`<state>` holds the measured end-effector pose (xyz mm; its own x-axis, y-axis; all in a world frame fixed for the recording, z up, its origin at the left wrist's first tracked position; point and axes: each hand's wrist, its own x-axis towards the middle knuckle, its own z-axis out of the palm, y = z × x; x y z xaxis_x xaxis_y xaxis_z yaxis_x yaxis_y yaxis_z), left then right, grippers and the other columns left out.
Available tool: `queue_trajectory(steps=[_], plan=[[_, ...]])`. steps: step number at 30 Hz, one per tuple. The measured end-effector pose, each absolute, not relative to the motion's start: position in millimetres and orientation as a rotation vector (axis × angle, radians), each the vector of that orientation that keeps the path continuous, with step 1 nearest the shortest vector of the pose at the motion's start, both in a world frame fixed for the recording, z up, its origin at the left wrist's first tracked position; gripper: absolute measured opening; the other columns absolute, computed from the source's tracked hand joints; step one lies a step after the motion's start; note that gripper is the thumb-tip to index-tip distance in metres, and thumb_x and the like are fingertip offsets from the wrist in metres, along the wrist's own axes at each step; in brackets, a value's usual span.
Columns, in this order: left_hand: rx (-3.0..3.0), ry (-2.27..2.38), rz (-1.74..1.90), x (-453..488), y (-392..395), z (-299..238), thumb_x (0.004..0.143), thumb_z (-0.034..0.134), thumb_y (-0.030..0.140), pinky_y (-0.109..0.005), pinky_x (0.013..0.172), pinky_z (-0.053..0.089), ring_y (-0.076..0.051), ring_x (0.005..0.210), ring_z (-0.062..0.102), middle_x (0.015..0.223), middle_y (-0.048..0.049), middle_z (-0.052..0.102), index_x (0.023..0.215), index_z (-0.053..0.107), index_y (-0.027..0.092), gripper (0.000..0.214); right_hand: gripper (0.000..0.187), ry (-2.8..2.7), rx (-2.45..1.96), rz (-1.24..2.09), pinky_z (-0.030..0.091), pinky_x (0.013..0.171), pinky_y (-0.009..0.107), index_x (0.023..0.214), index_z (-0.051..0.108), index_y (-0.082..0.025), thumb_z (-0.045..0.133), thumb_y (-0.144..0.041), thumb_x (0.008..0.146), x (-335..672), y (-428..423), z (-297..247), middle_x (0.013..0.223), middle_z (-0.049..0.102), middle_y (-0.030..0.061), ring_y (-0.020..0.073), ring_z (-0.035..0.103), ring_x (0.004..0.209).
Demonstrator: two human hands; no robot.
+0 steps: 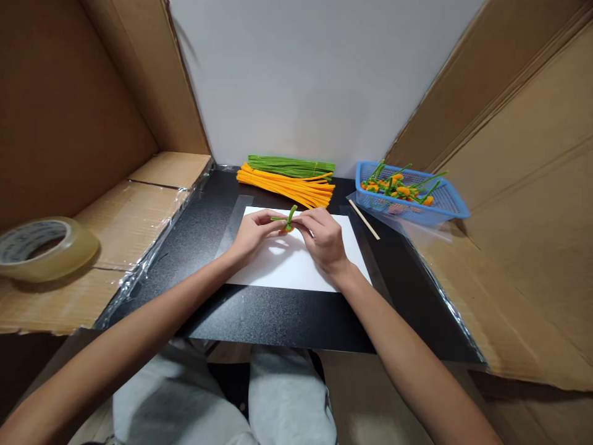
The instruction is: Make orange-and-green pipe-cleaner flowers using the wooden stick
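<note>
Bare forearms (139,324) reach over the black tabletop (278,315); the left hand (252,235) and right hand (322,238) pinch a green pipe cleaner (291,215) closely, a firm hold steadying its twist.

Bright, even indoor light, prob. from overhead; no harsh shadows. Soft shade under left hand (252,238) and right hand (322,238) on white paper (296,272), darker shadow beside tape roll (46,250). Faint sheen on black tabletop (278,315), glare on plastic film (426,232). Wide-angle bend warps cardboard (523,123) at edges; focus OK throughout.
</note>
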<state>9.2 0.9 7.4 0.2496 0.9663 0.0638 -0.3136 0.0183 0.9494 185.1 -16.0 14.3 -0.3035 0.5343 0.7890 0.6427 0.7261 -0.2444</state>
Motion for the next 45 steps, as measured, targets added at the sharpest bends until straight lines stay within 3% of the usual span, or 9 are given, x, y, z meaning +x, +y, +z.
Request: queue_trajectory(steps=[6, 14, 19, 30, 45], plan=[[1.172, 0.821, 1.194, 9.6, -0.1, 8.1, 0.066, 0.084, 0.028, -0.031, 0.078, 0.055, -0.016, 0.076, 0.07, 0.082, -0.0069, 0.076, 0.084, 0.077, 0.014, 0.025, 0.016, -2.012, -0.922, -0.164, 0.048, 0.075, 0.036, 0.091, 0.071, -0.018, 0.055, -0.018, 0.095, 183.7, -15.5, 13.2, 0.085, 0.069, 0.0093, 0.0225, 0.059, 0.083], [1.008, 0.827, 1.233, 11.0, 1.3, 6.0, 0.058, 0.088, 0.026, -0.036, 0.081, 0.057, -0.018, 0.077, 0.071, 0.081, -0.0051, 0.075, 0.08, 0.07, 0.015, 0.031, 0.013, -1.921, -0.974, -0.057, 0.048, 0.076, 0.035, 0.093, 0.072, -0.022, 0.059, -0.019, 0.093, 182.3, -15.7, 11.2, 0.086, 0.068, 0.0071, 0.0218, 0.06, 0.084], [1.17, 0.788, 1.265, 10.0, 0.4, 4.8, 0.062, 0.086, 0.031, -0.035, 0.083, 0.057, -0.019, 0.084, 0.072, 0.088, -0.0066, 0.075, 0.09, 0.07, 0.015, 0.035, 0.015, -1.944, -0.988, -0.052, 0.047, 0.076, 0.036, 0.092, 0.072, -0.021, 0.057, -0.022, 0.094, 182.6, -15.6, 11.5, 0.086, 0.068, 0.0079, 0.0223, 0.059, 0.084], [1.331, 0.795, 1.364, 13.1, -2.5, 0.9, 0.066, 0.085, 0.033, -0.03, 0.074, 0.058, -0.017, 0.076, 0.07, 0.085, -0.0053, 0.074, 0.083, 0.073, 0.015, 0.028, 0.026, -2.102, -0.946, -0.29, 0.046, 0.074, 0.036, 0.095, 0.072, -0.018, 0.046, -0.021, 0.099, 181.6, -17.0, 15.0, 0.084, 0.067, 0.01, 0.0234, 0.055, 0.081], [1.442, 0.862, 1.436, 14.0, -5.1, 4.0, 0.072, 0.08, 0.04, -0.032, 0.075, 0.059, -0.018, 0.076, 0.07, 0.087, -0.0076, 0.075, 0.083, 0.075, 0.015, 0.028, 0.024, -2.061, -1.05, -0.241, 0.043, 0.077, 0.039, 0.092, 0.066, -0.019, 0.043, -0.018, 0.099, 175.8, -19.7, 17.9, 0.086, 0.063, 0.0106, 0.0258, 0.052, 0.084]])
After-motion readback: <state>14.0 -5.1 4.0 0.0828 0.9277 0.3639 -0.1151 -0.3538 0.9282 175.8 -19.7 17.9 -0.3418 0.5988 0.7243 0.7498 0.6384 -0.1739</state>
